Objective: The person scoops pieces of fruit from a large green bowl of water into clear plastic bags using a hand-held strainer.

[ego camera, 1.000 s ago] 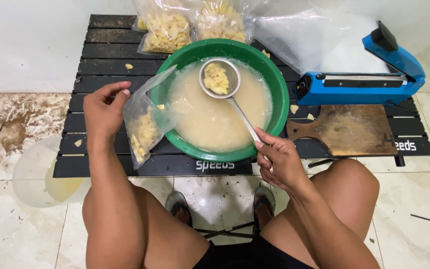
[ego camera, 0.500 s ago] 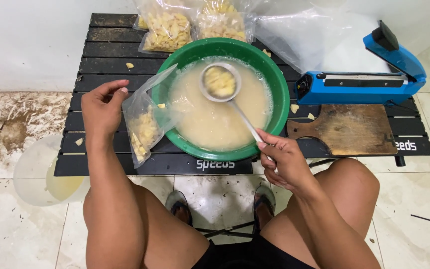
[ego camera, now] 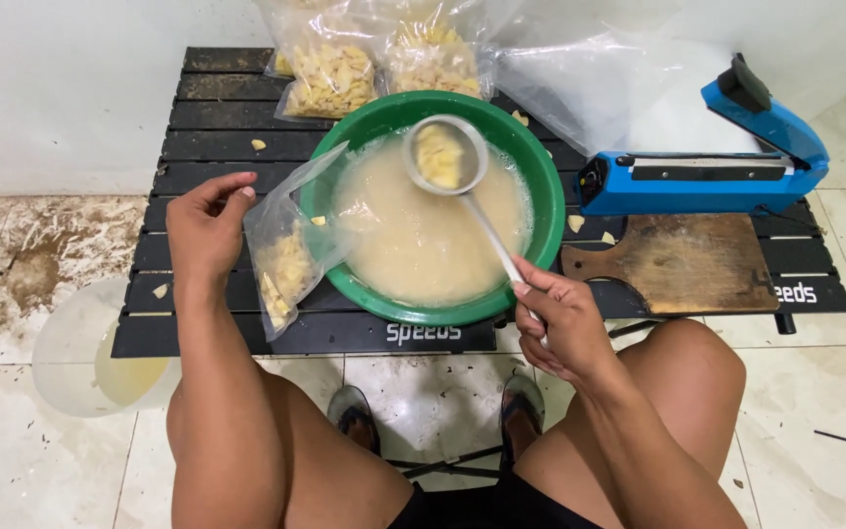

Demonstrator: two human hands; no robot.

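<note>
Over the green basin (ego camera: pixel 540 186), the right hand (ego camera: pixel 565 328) grips the end of a metal ladle (ego camera: pixel 446 157), its fingers clenched around the handle just outside the basin's near rim. The ladle's handle slants up from that hand across the basin, and its round bowl sits raised above the far part of the basin, loaded with pale yellow pieces. Cloudy beige liquid (ego camera: pixel 423 240) fills most of the basin.

At the basin's left rim, the left hand (ego camera: pixel 206 223) pinches the top edge of a clear plastic bag (ego camera: pixel 286 257) between thumb and fingertips, grasping it so its mouth gapes toward the basin. The bag rests against the basin's outer wall and holds a small heap of the same yellow pieces in its lower half.

The basin stands on a low black slatted table (ego camera: pixel 208 118). Behind the basin lie several filled plastic bags (ego camera: pixel 330 78) of yellow pieces, with a sheet of empty clear plastic (ego camera: pixel 609 88) to their right. Right of the basin sits a blue heat sealer (ego camera: pixel 707 176), and just in front of that a worn wooden board (ego camera: pixel 682 263). Left of the basin, down on the tiled floor, stands a translucent tub (ego camera: pixel 80 343) holding yellowish liquid. The person's knees and sandalled feet show below the table's near edge.
</note>
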